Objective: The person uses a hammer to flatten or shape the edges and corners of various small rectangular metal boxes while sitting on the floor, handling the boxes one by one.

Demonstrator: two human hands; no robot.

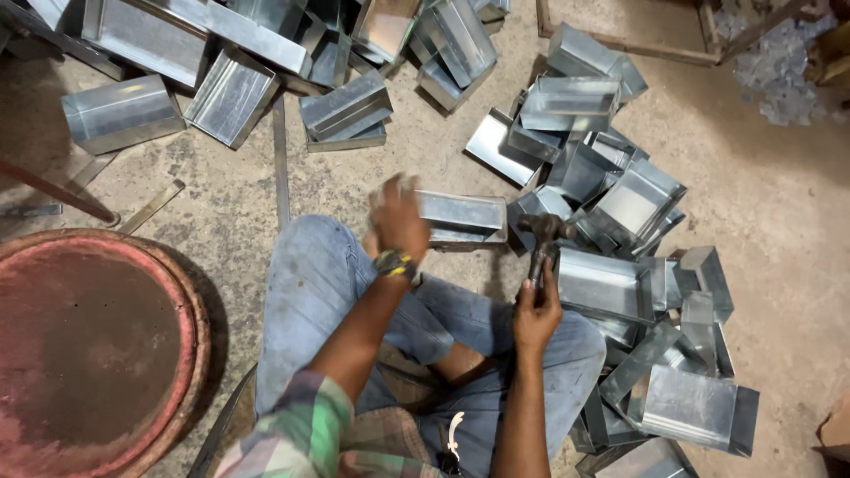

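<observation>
I sit on the floor with my legs in blue jeans. My left hand (pixel 397 217), a watch on its wrist, grips the near end of a shiny sheet-metal box (pixel 462 215) that rests in front of my knees. My right hand (pixel 537 310) is closed around the handle of a hammer (pixel 544 232), whose dark head hangs just right of the box, a little blurred. The box lies on its side, its long face towards me.
Several similar metal boxes lie heaped on the concrete floor to my right (pixel 611 199) and at the back left (pixel 230 93). A large round rusty-red lid or drum (pixel 88 345) sits at my left. Thin metal strips (pixel 282 164) lie on the floor ahead.
</observation>
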